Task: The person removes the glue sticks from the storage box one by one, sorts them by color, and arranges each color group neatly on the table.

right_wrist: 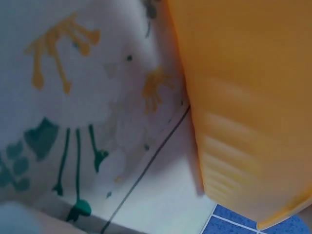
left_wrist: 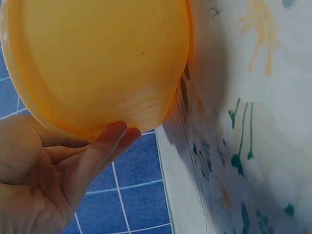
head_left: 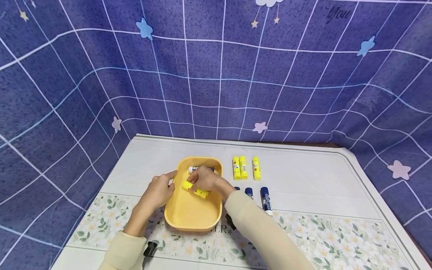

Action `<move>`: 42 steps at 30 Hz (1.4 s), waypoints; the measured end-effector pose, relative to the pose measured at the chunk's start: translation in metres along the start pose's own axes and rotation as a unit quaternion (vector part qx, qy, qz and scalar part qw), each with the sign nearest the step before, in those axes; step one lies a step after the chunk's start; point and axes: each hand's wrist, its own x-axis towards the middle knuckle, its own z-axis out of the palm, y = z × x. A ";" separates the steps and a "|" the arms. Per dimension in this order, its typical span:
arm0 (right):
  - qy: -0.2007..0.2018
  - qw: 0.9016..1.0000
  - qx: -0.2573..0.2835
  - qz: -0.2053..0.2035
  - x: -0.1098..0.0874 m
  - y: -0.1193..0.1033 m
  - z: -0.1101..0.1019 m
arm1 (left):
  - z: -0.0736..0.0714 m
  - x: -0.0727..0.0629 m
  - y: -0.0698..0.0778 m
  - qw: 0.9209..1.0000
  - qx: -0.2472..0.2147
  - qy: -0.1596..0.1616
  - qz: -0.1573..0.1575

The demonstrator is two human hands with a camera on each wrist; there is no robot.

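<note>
A yellow-orange plastic tray (head_left: 192, 217) stands in front of me on the table. My left hand (head_left: 159, 190) grips its left rim; in the left wrist view, thumb and fingers pinch the tray's wall (left_wrist: 107, 58). Reaching over the right side, my right hand (head_left: 204, 179) has its fingertips curled at a yellow glue stick (head_left: 201, 193), which it pinches inside the tray. A blue-and-white glue stick (head_left: 192, 169) lies at the tray's back end, partly covered by that hand. In the right wrist view only the tray's outer wall (right_wrist: 248, 107) shows, not the fingers' work.
Right of the tray lie three yellow glue sticks (head_left: 256, 168). Nearer me are blue glue sticks (head_left: 266, 200), some partly hidden by my right sleeve (head_left: 260, 228). A flower-patterned cloth (head_left: 324, 240) covers the table; a blue grid curtain (head_left: 216, 93) hangs behind.
</note>
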 end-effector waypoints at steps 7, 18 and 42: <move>-0.004 0.996 0.089 0.005 -0.007 -0.006 -0.002 | -0.001 0.001 -0.001 1.000 0.001 -0.001 -0.004; 0.022 0.983 0.184 0.009 -0.018 -0.011 -0.022 | -0.001 0.002 -0.003 1.000 0.004 0.003 -0.008; 0.190 0.924 0.329 0.039 -0.030 0.010 -0.100 | 0.001 0.000 0.000 1.000 -0.011 0.001 -0.006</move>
